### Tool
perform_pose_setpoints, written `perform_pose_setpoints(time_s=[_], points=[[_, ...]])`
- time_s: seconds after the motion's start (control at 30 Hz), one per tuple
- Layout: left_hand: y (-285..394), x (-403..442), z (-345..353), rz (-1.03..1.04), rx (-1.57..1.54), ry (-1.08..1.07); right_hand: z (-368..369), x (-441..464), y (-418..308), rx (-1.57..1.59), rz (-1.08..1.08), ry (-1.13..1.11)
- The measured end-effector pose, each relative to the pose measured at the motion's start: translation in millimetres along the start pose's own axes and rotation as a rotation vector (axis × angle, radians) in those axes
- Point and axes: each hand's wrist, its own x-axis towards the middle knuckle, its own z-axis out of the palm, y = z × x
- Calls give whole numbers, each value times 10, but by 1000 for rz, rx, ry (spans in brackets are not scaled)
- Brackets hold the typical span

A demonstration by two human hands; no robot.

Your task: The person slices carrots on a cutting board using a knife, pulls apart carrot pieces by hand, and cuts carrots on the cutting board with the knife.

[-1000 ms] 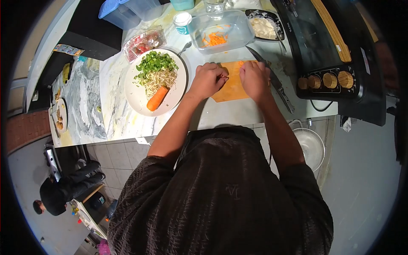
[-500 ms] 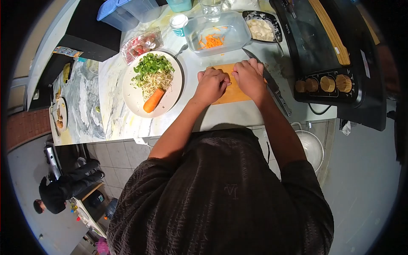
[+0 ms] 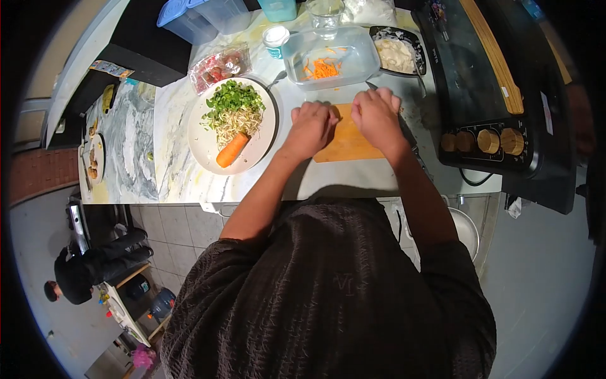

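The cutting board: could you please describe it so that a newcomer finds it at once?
On the marbled counter, find the person's left hand and right hand. Between them, partly hidden, lies the cutting board. Its flat, straight-edged, orange-tan surface sets it apart from the round pale plate and the clear container.

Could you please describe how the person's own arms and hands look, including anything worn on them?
The left hand and right hand are bare, with no gloves, watch or bracelet visible. Loose, dark sleeves end near the elbows. They belong to a dark, textured shirt with a small tonal monogram.
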Motion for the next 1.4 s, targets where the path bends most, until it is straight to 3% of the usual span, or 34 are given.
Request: perform_pose_setpoints(time_s=[0.2, 0.53, 0.8, 0.9, 1.0, 1.1, 1.17, 1.23, 1.3, 1.4], points=[[-101, 430, -474, -23, -25, 121, -72, 581, 52, 89, 54, 206], [-223, 933, -688, -50, 79, 225, 41, 983, 61, 92, 22, 144], [-360, 993, -635, -26, 20, 286, -58, 920, 103, 111, 57, 92], [-319, 967, -676, -93, 119, 179, -41, 879, 139, 53, 73, 73], [-361, 922, -657, -16, 191, 275, -149, 820, 152, 75, 175, -32], [-357, 885, -675, 39, 165, 275, -137, 676, 205, 106, 98, 122], [-247, 833, -714, -171, -4, 183, -229, 572, 230, 111, 155, 58], [-214, 803, -687, -130, -38, 205, -313, 432, 235, 120, 211, -10], [-146, 752, -672, -91, -72, 224, -338, 244, 279, 141, 193, 103], [7, 670, -609, -70, -196, 131, -429, -85, 268, 177, 284, 63]])
